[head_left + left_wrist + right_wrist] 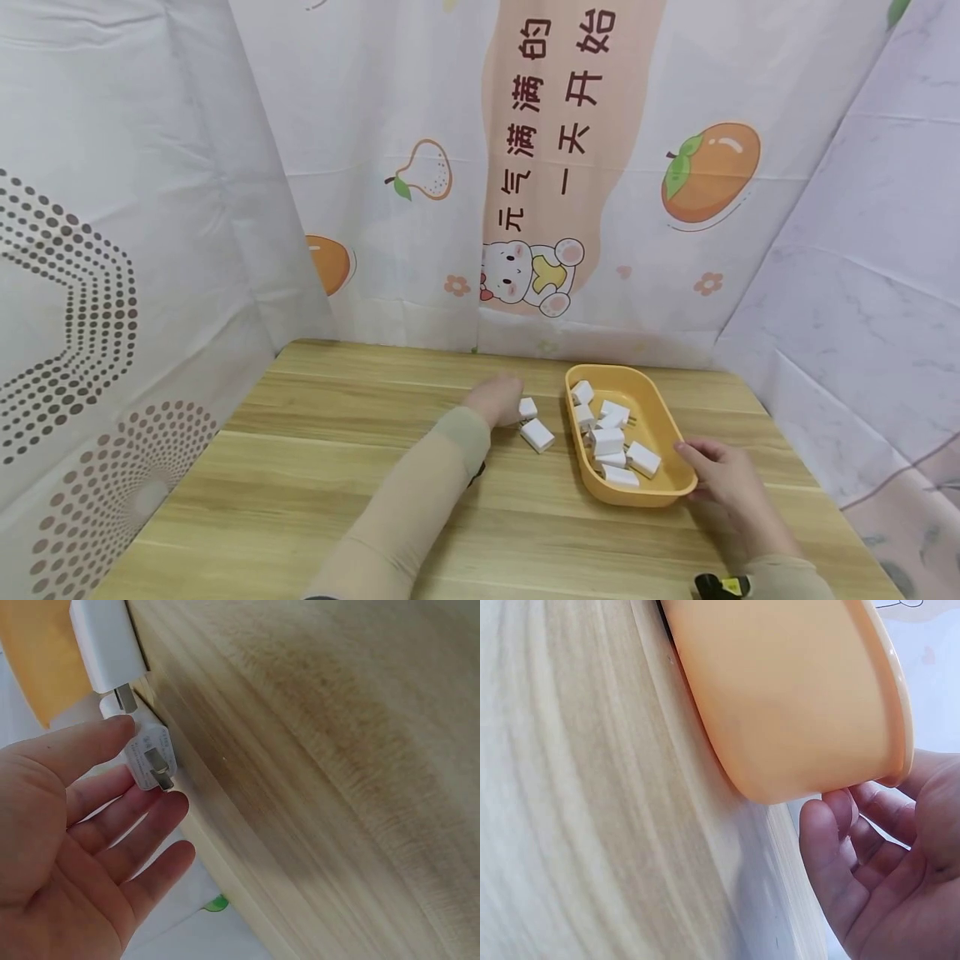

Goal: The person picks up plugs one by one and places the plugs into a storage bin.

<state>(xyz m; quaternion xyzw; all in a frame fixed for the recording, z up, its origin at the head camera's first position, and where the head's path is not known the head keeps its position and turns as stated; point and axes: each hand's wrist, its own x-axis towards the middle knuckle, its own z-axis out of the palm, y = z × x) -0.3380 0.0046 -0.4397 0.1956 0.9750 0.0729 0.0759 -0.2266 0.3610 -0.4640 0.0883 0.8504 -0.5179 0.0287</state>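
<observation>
Two white plug chargers lie side by side on the wooden table, left of a yellow tray. My left hand (497, 400) is at the farther charger (528, 408). In the left wrist view, thumb and fingertips close around that charger (142, 754), its flat metal prongs facing the palm. The nearer charger (537, 435) sits just beside it. At the right, my right hand (716, 475) holds the near right corner of the yellow tray (667, 417), thumb on the rim. Curled fingers (821, 829) show below the tray's edge in the right wrist view.
Inside the tray, several white chargers (606, 442) lie heaped toward its left side. The wooden table (315, 467) runs back to a printed curtain (375, 250), with more cloth hanging at both sides.
</observation>
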